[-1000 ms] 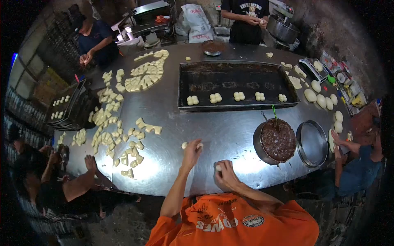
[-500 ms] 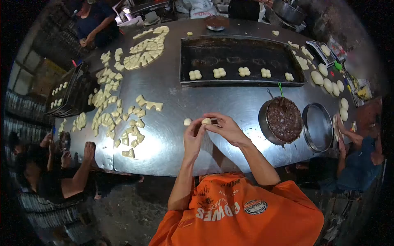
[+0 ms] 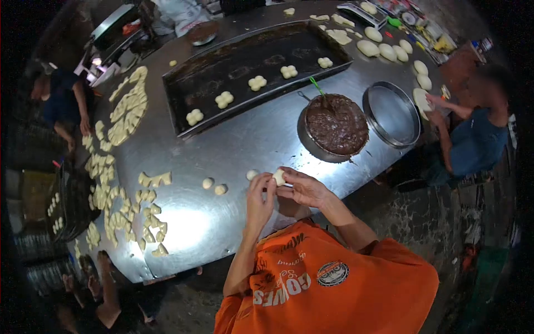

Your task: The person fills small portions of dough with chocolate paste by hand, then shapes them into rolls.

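Observation:
A small pale dough ball point(image 3: 279, 177) is pinched between the fingertips of my left hand point(image 3: 260, 201) and my right hand point(image 3: 307, 191), just above the near part of the metal table. My fingers cover part of it. Right by my left fingertips, a second dough ball point(image 3: 252, 175) rests on the table. Farther left lie two more, a rounded dough ball point(image 3: 208, 183) and its neighbour point(image 3: 221, 189). Beyond my hands stands a round pan of dark brown filling point(image 3: 337, 125) with a green-handled tool in it.
Clusters of dough balls point(image 3: 257, 83) line a large black baking tray point(image 3: 239, 71). Cut dough pieces point(image 3: 119, 214) cover the table's left side. An empty round pan point(image 3: 391, 114) stands at right, near large dough lumps point(image 3: 387, 52) and a co-worker's hands point(image 3: 436, 108). Other people work at left.
My view has turned, so the tray and filling pan appear farther left and tilted. Two dough balls now lie left of my hands. The co-worker at right now has hands on a large dough lump.

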### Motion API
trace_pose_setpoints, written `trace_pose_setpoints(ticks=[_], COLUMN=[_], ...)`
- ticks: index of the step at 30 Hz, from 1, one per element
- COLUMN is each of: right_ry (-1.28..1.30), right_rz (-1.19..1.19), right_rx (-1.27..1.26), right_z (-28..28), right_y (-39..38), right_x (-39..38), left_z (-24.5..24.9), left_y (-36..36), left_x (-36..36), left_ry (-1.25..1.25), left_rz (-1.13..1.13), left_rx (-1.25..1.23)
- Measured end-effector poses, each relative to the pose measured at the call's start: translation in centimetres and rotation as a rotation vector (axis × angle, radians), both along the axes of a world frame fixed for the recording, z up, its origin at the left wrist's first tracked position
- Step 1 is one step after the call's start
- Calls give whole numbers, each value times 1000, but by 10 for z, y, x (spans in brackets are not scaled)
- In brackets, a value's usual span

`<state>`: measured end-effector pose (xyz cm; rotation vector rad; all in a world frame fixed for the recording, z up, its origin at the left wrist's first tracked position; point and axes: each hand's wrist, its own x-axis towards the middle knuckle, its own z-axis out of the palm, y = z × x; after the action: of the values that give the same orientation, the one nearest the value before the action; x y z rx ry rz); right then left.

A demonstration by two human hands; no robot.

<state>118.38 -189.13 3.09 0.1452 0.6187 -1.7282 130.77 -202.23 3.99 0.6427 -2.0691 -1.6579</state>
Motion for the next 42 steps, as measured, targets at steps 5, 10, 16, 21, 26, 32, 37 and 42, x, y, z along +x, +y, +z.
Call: trace_pose_setpoints(ticks=[5, 10, 16, 21, 26, 32, 37, 42], right_ry=[1023, 1759, 1687, 1239, 355, 215, 626, 1550], right_rz=[32, 167, 371, 286, 15, 29, 7, -31], right_rx=[388, 688, 701, 563, 93, -2, 102, 189], right_z=[9, 21, -14, -7, 16, 16, 51, 67], right_y=[41, 65, 66, 70, 41, 2, -31, -49], right_x=[-64, -130, -152, -161, -99, -32, 9, 21], left_z=[8, 13, 10, 6, 10, 0, 22, 49], left_y=[12, -4, -6, -4, 9, -11, -28, -40], left_x=[-6, -4, 0, -3, -26, -16, 11, 35], left_ry=[-128, -100, -43, 9, 116, 172, 402, 357], left_rz=[-189, -138, -84, -75, -324, -107, 95, -11], left_rx=[-37, -67, -37, 5, 253, 249, 863, 634])
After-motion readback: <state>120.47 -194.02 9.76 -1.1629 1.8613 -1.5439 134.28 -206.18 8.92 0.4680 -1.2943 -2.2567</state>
